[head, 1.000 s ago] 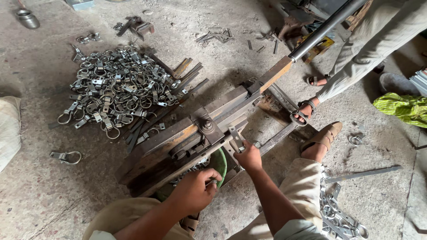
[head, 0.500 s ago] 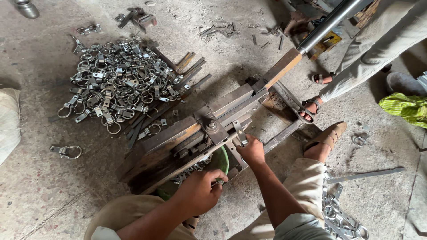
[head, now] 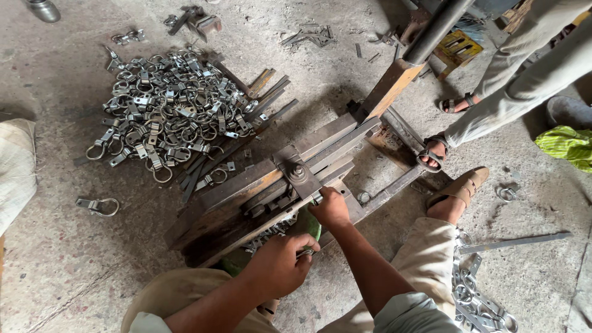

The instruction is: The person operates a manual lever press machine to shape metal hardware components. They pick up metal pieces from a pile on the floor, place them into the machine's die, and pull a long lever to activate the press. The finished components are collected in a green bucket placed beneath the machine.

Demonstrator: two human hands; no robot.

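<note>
Now | left hand [head: 280,264] grip clenched on metal piece [head: 306,251] over green bowl [head: 311,224] | right hand [head: 331,208] grip curled against press [head: 290,179]

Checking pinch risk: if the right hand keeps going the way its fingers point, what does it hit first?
Probably the bolted pivot block on the metal press; the right hand already rests at its edge. Depth unclear.

Wearer's body: 2 bare forearms, left hand [head: 279,265] and right hand [head: 331,208]; khaki trousers [head: 431,259]; tan slip-on shoe [head: 461,185]; pale rolled sleeves.
</note>
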